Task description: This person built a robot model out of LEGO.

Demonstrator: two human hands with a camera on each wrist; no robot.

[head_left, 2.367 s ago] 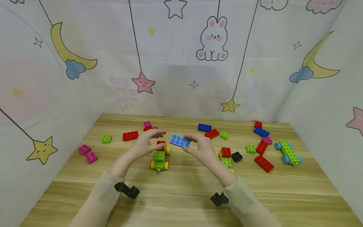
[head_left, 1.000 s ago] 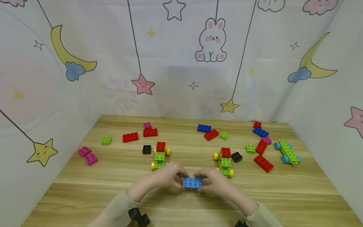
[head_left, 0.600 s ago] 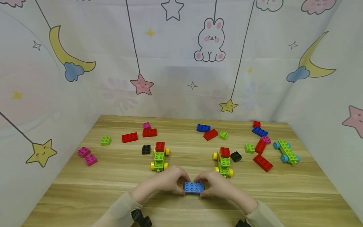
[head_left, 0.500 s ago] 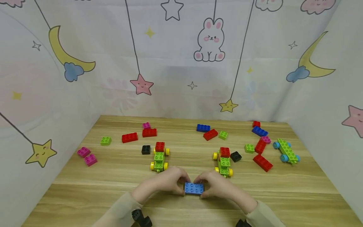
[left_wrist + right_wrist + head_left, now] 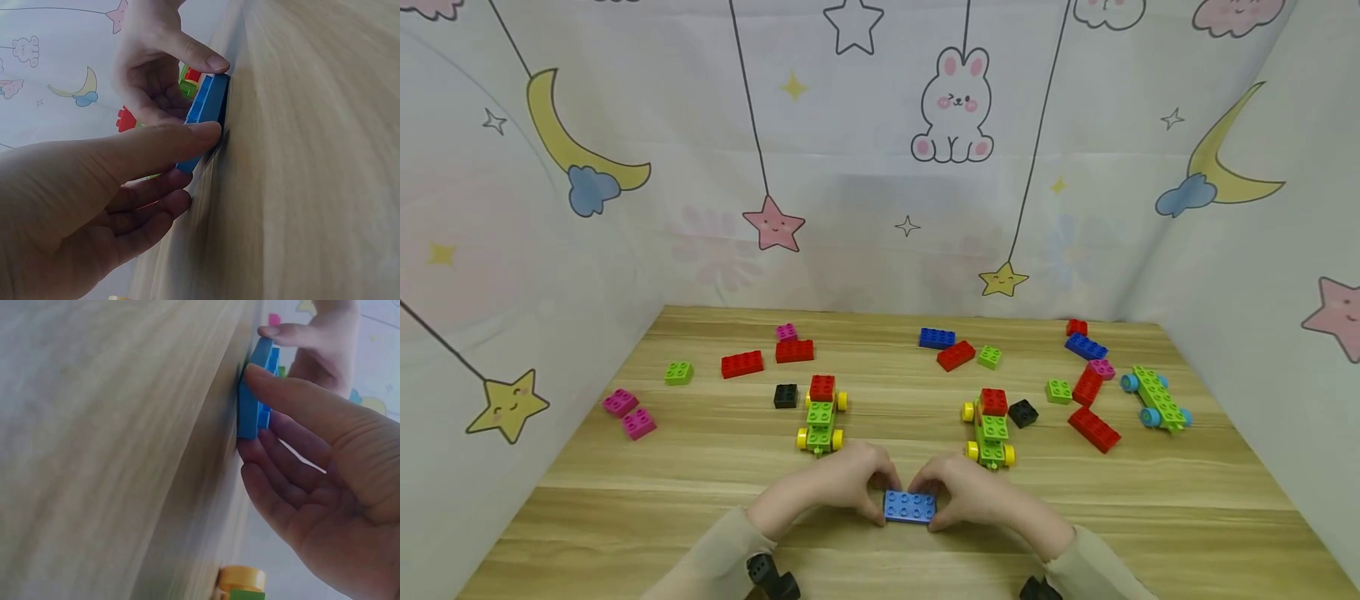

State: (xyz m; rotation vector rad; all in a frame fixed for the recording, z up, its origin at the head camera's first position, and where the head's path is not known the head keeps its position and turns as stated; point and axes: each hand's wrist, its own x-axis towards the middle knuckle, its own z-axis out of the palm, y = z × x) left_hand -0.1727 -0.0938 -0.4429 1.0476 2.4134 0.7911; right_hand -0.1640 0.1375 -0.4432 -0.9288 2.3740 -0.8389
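A light-blue brick (image 5: 910, 507) with two rows of studs lies at or just above the tabletop near the front middle. My left hand (image 5: 850, 477) pinches its left end between thumb and fingers, and my right hand (image 5: 962, 490) pinches the right end. In the left wrist view the blue brick (image 5: 209, 103) shows a dark gap under its edge; the left hand (image 5: 100, 200) is nearest. The right wrist view has the blue brick (image 5: 249, 409) close against the wood, with the right hand's (image 5: 325, 462) thumb on its side.
Two green cars with yellow wheels and red bricks on top, the left (image 5: 820, 417) and the right (image 5: 992, 429), stand beyond the hands. A green base with blue wheels (image 5: 1159, 400) is at the right. Loose red, blue, pink, green and black bricks lie across the wooden table (image 5: 700, 533).
The left hand has come onto the blue brick, which was in the right hand alone. Both hands have brought it down and toward the table's front; most recently it shifted slightly nearer.
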